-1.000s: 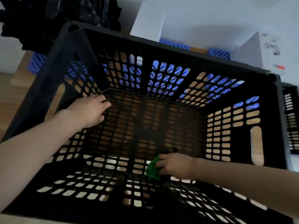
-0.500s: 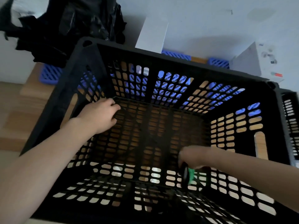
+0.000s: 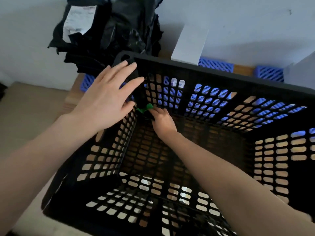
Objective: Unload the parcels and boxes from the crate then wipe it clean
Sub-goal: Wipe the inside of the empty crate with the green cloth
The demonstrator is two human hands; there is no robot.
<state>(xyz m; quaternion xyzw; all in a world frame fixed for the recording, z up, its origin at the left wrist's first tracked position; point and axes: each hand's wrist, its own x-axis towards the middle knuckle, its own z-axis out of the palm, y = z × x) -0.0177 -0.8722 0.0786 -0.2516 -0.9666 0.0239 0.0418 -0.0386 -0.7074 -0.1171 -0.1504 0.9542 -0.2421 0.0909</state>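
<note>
- Crate (image 3: 221,77): black plastic, with perforated walls and floor, seen from above. No parcels or boxes are visible inside it. A wooden surface shows through the floor openings.
- Left hand (image 3: 105,101): palm down over the crate's far-left corner. Its fingers (image 3: 126,67) are straight and spread and hold nothing. The fingertips lie over the corner rim, but whether they press on it cannot be told.
- Right hand (image 3: 162,121): reaching down inside the crate to the same far-left corner, low on the wall. Its fingers are curled around the green cloth (image 3: 145,107).
- Green cloth: bunched, with a small part showing beyond the right hand. It lies against the inner corner where the left wall meets the far wall.
- Black parcels (image 3: 119,31): a heap of glossy bags outside the crate, just beyond its far-left corner. One carries a white label (image 3: 78,19).
- White box (image 3: 189,45): outside the crate, beyond the far rim, to the right of the parcels.
- Blue slatted pieces (image 3: 215,65): behind the far wall, also visible through its openings.
</note>
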